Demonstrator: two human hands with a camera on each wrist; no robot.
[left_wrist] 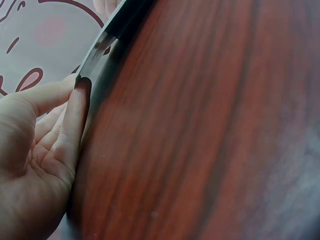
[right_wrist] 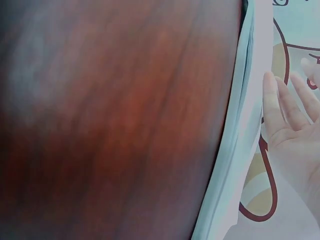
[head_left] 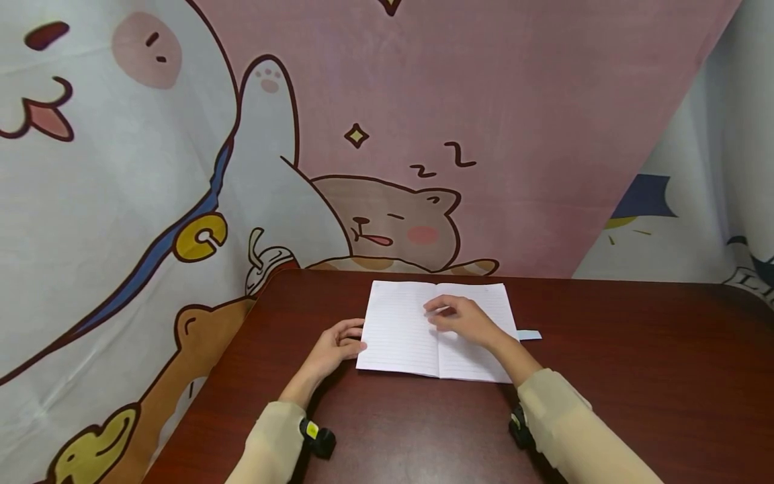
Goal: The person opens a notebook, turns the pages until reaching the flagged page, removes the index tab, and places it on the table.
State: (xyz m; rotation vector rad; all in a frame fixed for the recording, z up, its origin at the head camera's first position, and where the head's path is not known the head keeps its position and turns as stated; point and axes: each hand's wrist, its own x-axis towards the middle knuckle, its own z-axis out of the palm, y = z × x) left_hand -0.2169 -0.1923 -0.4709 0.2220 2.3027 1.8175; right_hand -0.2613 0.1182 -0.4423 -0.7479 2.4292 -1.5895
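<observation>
An open notebook (head_left: pixel 399 336) with lined white pages lies on the table, its centre fold running away from me. My left hand (head_left: pixel 336 346) is at its left edge. The left wrist view shows that hand (left_wrist: pixel 42 135) pinching the edge, thumb above and a finger beneath. My right hand (head_left: pixel 465 319) is over the middle of the spread, fingers near the fold and holding nothing. In the right wrist view, the right hand (right_wrist: pixel 295 120) has its fingers extended and spread above the page, beside the stacked page edges.
A pale blue strip (head_left: pixel 529 335) sticks out from under the notebook's right side. The dark red-brown wooden table (head_left: pixel 641 363) extends around it. Behind and to the left hangs a cloth (head_left: pixel 514 121) printed with cartoon animals. Each wrist wears a small black camera (head_left: pixel 320 440).
</observation>
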